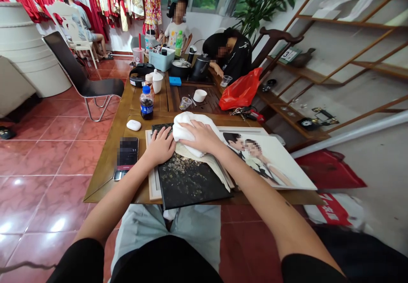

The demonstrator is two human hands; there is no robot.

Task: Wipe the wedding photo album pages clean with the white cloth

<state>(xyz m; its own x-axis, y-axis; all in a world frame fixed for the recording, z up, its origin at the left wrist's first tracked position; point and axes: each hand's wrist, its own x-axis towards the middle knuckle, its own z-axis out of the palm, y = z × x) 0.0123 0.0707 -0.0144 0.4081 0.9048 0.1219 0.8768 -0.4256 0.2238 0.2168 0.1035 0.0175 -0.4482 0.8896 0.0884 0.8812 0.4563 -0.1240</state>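
The white cloth (pixel 185 123) sat bunched near the upper edge of a black board (pixel 197 187), whose face was strewn with pale crumbs (pixel 180 164). The right hand (pixel 201 136) was closed over the cloth from above, fingers curved around the wad, probably so that it stayed compact under the palm. Beside it, the left hand (pixel 162 145) lay open, palm down and fingers spread at the board's left side, seemingly to steady it. Both forearms reached forward and inward, the right one crossing above a couple's portrait (pixel 290 166). Under the board showed a light wooden frame (pixel 154 185), perhaps serving as a base. Left of these lay a phone (pixel 128 151) and a white case (pixel 134 125), apparently set aside on the wooden table (pixel 103 170), with a capped bottle (pixel 147 106) beyond.
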